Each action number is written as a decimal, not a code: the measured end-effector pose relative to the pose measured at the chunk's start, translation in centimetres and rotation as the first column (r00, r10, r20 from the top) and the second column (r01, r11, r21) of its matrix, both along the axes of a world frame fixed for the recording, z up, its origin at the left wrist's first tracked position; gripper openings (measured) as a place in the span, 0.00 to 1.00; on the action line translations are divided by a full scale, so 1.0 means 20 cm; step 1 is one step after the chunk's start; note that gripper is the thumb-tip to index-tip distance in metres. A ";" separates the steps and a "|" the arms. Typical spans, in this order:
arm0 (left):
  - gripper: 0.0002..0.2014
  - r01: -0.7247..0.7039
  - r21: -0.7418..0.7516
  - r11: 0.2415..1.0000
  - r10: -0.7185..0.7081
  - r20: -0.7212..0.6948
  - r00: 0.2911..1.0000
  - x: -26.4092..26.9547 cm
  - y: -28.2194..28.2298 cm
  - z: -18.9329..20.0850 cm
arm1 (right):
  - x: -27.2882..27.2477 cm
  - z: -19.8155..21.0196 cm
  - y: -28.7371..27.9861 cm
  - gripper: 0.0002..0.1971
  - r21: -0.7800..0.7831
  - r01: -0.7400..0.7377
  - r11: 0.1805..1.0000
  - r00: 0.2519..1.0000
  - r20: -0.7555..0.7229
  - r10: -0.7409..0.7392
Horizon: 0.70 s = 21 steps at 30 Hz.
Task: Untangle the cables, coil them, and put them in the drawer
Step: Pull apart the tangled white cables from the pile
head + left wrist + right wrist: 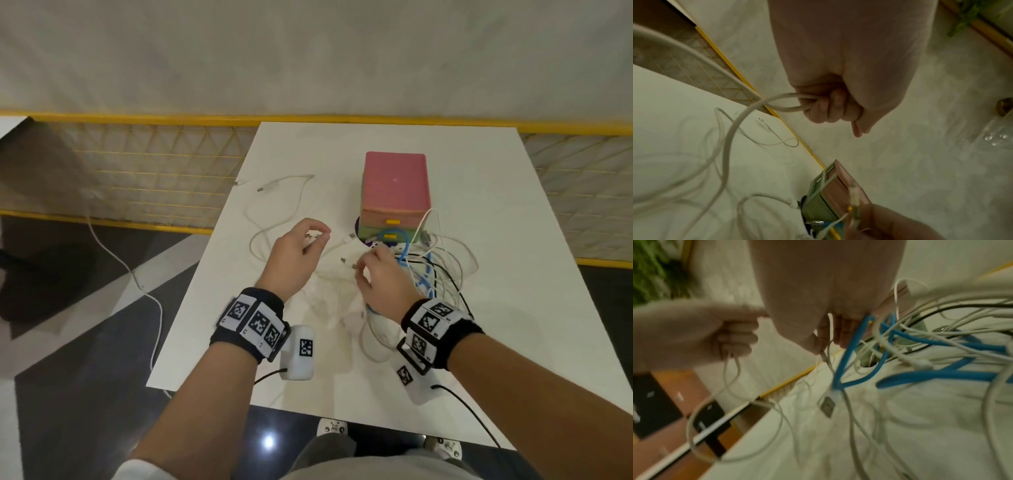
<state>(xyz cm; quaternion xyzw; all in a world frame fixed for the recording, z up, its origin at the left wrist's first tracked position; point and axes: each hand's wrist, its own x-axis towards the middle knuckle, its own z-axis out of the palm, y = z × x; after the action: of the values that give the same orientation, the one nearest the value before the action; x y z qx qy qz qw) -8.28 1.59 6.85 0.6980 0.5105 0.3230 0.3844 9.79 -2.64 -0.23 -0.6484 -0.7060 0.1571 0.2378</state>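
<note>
The left hand [294, 255], fingers curled, grips a white cable [731, 129] in front of the drawer box [395, 192]; the right hand [382, 279] pinches another strand, which runs down to the tangle [435, 274] before the box.

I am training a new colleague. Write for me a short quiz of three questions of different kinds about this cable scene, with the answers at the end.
1. True or false: the left hand grips a white cable.
2. Multiple choice: where does the blue cable lie? A) inside an open drawer; B) in the tangle on the table in front of the drawer box; C) on the floor.
3. Short answer: do the two yellow-handled drawers look open or closed?

Key
1. True; its fingers curl round a loop of the cable in the left wrist view.
2. B.
3. Closed; no cable is put away in them yet.
</note>
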 end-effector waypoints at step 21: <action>0.22 -0.055 -0.203 0.978 0.183 0.694 0.696 0.32 0.07 0.41 | 0.13 0.38 -0.21 0.14 -0.123 -0.157 0.980 0.834 -0.547 0.065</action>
<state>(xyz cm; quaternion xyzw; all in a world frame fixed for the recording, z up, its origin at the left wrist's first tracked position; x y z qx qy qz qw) -1.88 2.94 15.03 0.4509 0.3929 0.5469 0.5859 12.35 -6.74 7.42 -0.5528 -0.6315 0.4042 0.3637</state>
